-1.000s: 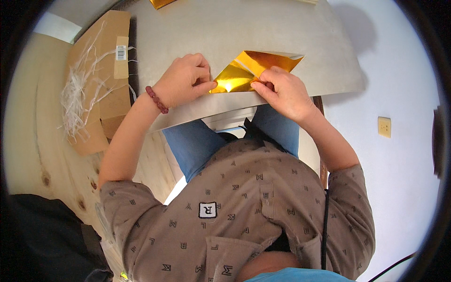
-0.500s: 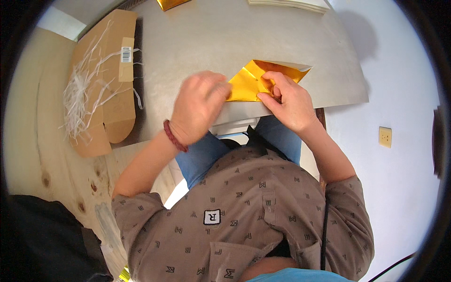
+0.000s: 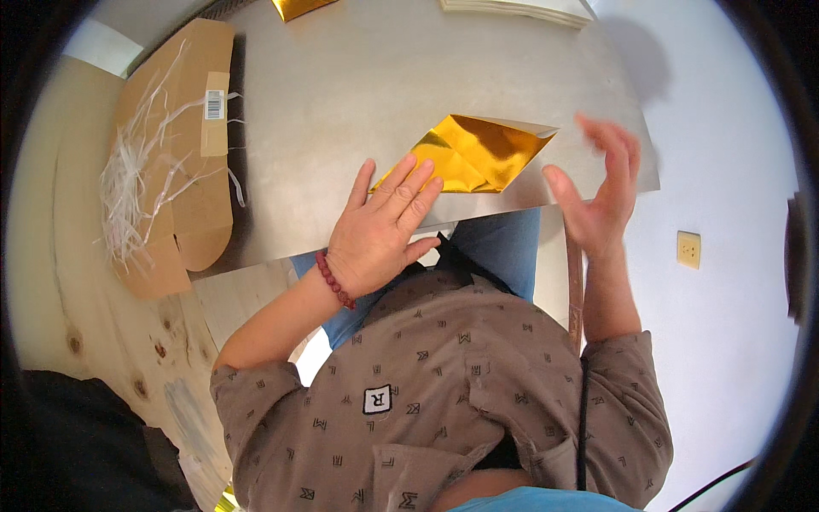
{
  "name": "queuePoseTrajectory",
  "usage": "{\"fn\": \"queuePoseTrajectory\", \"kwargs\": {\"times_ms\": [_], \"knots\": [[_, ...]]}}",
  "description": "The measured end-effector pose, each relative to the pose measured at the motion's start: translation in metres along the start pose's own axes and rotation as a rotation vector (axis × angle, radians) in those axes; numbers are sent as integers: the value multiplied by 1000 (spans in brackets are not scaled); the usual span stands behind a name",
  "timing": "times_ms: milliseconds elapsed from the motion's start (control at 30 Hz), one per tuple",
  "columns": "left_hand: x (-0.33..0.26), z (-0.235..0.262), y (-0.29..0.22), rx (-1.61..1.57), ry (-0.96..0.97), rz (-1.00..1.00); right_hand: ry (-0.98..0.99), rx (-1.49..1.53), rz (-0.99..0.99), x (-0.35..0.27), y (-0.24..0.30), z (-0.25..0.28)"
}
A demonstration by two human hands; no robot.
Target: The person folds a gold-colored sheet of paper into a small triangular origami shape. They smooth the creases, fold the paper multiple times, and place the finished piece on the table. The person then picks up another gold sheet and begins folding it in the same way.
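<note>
A sheet of shiny gold foil paper, folded into a slanted four-sided shape, lies near the front edge of the grey table. Its right part is raised a little, and a pale underside shows along the far edge. My left hand rests flat with fingers spread, the fingertips on the paper's left end. Off to the right, my right hand is apart from the paper, its fingers loosely curved, spread and slightly blurred, with nothing in them.
At the left, a brown cardboard box has white plastic strips draped over it. Another gold foil piece lies at the table's far edge, and a stack of pale sheets sits far right. A wall with a socket borders the right side.
My right hand has let go of the gold paper and moved right, its fingers opening. My left hand has flattened onto the paper's left end. The view has shifted slightly.
</note>
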State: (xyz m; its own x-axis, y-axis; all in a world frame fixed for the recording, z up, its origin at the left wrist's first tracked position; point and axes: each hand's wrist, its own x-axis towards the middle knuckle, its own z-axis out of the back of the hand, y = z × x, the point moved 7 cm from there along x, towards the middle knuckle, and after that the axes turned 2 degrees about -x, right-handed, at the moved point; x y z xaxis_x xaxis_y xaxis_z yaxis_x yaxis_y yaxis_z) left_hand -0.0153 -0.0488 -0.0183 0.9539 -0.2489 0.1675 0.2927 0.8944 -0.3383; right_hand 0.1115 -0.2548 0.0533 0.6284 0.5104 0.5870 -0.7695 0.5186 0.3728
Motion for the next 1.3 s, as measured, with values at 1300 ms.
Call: {"fn": "queuePoseTrajectory", "kwargs": {"times_ms": [1300], "knots": [[56,-1,7,-11,-356,79,230,-43,146,23,-18,-87]]}}
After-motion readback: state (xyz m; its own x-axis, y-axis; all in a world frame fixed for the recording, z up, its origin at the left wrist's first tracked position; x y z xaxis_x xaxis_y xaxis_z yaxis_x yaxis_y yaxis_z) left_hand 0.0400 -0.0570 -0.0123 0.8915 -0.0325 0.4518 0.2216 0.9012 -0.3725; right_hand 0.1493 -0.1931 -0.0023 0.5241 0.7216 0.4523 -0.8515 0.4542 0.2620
